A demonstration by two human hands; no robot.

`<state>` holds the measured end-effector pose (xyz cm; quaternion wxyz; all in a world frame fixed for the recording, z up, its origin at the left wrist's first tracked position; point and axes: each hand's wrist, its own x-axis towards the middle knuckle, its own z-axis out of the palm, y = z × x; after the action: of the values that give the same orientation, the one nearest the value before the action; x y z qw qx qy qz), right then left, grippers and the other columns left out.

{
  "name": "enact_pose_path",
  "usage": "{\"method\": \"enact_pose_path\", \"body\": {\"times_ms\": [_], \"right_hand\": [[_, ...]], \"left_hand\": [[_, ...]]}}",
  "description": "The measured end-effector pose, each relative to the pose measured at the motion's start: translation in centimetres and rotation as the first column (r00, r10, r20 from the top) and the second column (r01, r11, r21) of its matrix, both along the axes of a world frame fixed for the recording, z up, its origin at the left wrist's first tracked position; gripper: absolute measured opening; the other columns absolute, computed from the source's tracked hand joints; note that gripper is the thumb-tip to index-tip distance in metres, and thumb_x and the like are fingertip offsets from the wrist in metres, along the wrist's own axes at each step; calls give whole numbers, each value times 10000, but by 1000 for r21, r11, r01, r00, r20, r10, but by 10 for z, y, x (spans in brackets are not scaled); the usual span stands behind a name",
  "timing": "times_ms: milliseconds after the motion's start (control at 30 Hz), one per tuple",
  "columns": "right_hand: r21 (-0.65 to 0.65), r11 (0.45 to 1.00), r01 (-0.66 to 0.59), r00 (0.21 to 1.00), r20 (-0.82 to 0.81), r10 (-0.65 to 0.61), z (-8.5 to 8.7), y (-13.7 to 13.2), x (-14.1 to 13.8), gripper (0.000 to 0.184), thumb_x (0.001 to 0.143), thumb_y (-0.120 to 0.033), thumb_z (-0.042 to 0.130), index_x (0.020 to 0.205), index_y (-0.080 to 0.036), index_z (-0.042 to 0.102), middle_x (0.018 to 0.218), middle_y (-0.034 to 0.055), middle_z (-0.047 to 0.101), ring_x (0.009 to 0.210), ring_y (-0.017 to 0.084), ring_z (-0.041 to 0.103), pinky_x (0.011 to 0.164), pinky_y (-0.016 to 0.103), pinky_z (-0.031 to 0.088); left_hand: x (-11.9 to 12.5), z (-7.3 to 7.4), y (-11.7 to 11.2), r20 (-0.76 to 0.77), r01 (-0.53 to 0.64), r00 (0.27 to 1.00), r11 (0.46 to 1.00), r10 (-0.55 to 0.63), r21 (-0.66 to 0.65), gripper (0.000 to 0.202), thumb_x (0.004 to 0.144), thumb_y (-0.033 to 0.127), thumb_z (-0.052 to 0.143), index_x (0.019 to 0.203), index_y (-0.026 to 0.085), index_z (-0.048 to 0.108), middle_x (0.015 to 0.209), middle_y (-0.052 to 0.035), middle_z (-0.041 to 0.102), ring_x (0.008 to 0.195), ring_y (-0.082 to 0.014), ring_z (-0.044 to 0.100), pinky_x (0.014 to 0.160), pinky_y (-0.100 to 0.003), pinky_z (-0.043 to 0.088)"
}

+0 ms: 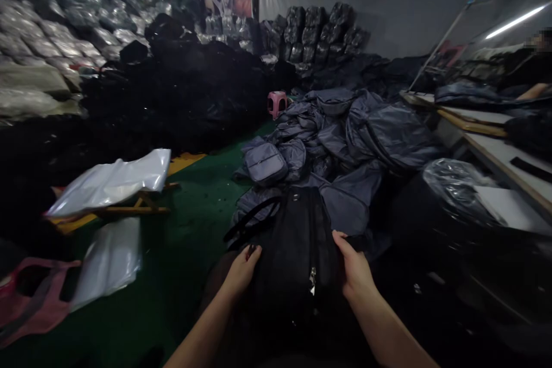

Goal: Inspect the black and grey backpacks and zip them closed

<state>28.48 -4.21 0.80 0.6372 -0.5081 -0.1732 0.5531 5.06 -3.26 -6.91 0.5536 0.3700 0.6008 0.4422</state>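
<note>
A black backpack (pixel 297 241) lies in front of me, its zipper with a shiny metal pull running along the top. On its left side, my left hand (pixel 244 267) is closed around an edge or strap, thumb uppermost. My right hand (pixel 354 267) grips the opposite side, with the thumb on top and the other fingers mostly hidden. A black strap (pixel 252 218) loops out to the left of the bag. Just beyond it lie grey-blue bags (pixel 265 162) in a loose heap. The lower part of the backpack fades into shadow.
Clear plastic sheets (pixel 110 181) rest on a low wooden stand at left, near a pink stool (pixel 41 293). A worktable (pixel 495 152) runs along the right, with a person's arm (pixel 532 92) beyond. Wrapped bundles (pixel 317 34) are stacked at the back. The floor (pixel 190 201) is green.
</note>
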Motion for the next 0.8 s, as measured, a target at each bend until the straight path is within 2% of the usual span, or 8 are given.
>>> {"method": "enact_pose_path", "body": {"times_ms": [133,200,267,333,433,600,800], "right_hand": [[-36,999,25,989,-144,-30,-5,1,10,356,577,-318,803,839,-183,604,654,-35,663,539,151,617,515,254,493],[-51,998,29,989,-143,-36,-7,-1,15,358,583,-322,801,844,-183,599,633,-37,654,473,128,581,421,221,437],[-74,997,30,991,-131,-40,-9,-2,19,340,585,-347,798,802,-188,590,530,-58,602,381,104,512,336,197,353],[-77,997,33,991,-128,-43,-12,-3,22,331,585,-370,796,766,-198,578,454,-78,541,318,84,443,298,189,295],[-63,998,29,991,-132,-38,-19,-4,27,327,594,-390,788,760,-206,574,434,-84,515,290,70,401,288,186,275],[-21,1000,23,998,-55,-24,-32,-4,31,309,653,-430,746,754,-197,570,407,-82,474,288,63,365,286,181,253],[-66,992,112,990,97,-105,-49,1,35,366,603,-436,775,803,-177,611,456,-67,515,308,63,382,286,182,252]], "left_hand": [[7,-4,9,54,65,997,996,-62,-55,440,646,541,672,851,152,671,867,-86,694,904,-273,614,758,-321,464],[11,-5,14,104,99,990,992,-90,-80,462,669,541,660,900,141,670,909,-104,699,903,-275,630,754,-330,485],[14,-5,17,151,124,983,986,-107,-111,476,692,538,646,943,134,667,964,-119,698,924,-270,638,767,-328,502],[17,-5,18,184,131,978,977,-99,-170,482,696,530,650,955,124,668,990,-131,697,940,-267,643,784,-325,513],[19,-3,19,236,118,970,956,-54,-267,460,670,496,693,928,116,674,963,-137,706,926,-268,654,783,-323,529],[16,2,14,336,154,940,948,-54,-278,343,657,405,733,860,135,668,843,-104,725,830,-243,680,719,-295,545],[11,-4,-1,255,44,967,960,29,-276,308,632,310,758,864,136,655,769,-79,724,759,-235,687,641,-279,539]]}}
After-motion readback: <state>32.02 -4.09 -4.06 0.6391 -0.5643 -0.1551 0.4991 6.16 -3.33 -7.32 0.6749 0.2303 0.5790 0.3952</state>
